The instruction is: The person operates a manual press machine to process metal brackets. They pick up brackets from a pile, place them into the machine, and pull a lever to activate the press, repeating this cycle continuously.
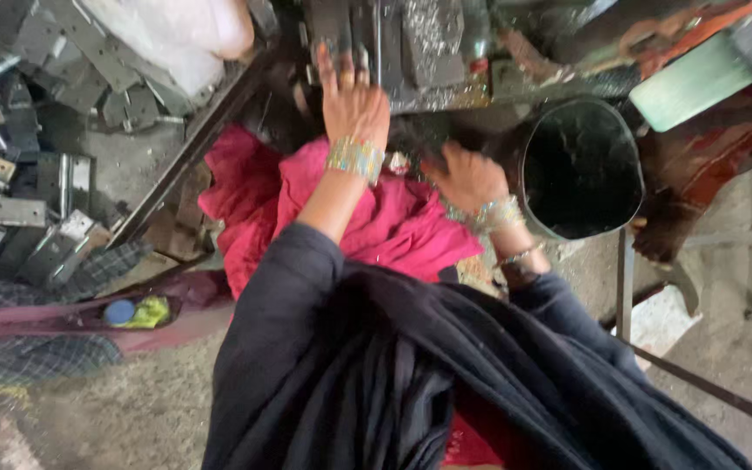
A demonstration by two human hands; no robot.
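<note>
Left hand (352, 100): fingers (331, 63) were stretched forward and flat, released, the tips resting on the dark metal machine bed (433, 52) at the top of the view. No part was visibly gripped under them; the tips were partly lost in shadow.

Right hand (472, 178): fingers were curled downward, close to the rim of the black bucket (580, 170). Motion blur; I could not tell whether they were clenched on a small piece or empty.

Progress, as a judgement: the stack of bent grey metal brackets (54, 218) lay on the floor well to the left, apart from both hands, and looked like worked or waiting stock. Which of the two could not be told. Nothing showed a piece seated on the machine bed, so the step in hand looked unfinished.

Outward: beaded bangles on both wrists, pink cloth (393, 218) over the lap, dark shawl (411, 365) in the foreground, concrete floor (132, 409) below.
</note>
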